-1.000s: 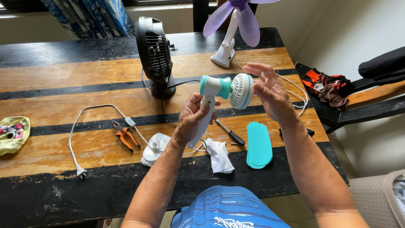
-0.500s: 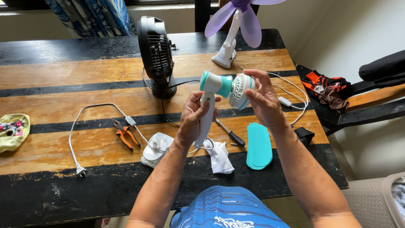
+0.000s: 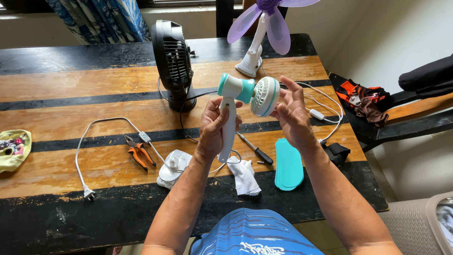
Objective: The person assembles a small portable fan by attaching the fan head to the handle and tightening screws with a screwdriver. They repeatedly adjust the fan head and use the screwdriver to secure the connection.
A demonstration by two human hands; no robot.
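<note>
Fingers of the left hand (image 3: 213, 128) grasp the small fan's white stem (image 3: 228, 127); the right hand (image 3: 292, 115) grips its round grille (image 3: 264, 97), above the table's near edge (image 3: 118, 215).

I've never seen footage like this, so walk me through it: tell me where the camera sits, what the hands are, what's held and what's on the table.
There is one picture, taken by a camera worn on a person's head and looking down, so both bare arms reaching in from below are that person's own. The left hand grips the white stem of a small white-and-teal fan motor unit, held above the wooden table. The right hand holds its round vented motor housing.

On the table lie orange-handled pliers, a white power cord with plug, a white fan base, a white cloth, a screwdriver and teal fan blades. Farther back stand a black fan and a purple-bladed fan.
</note>
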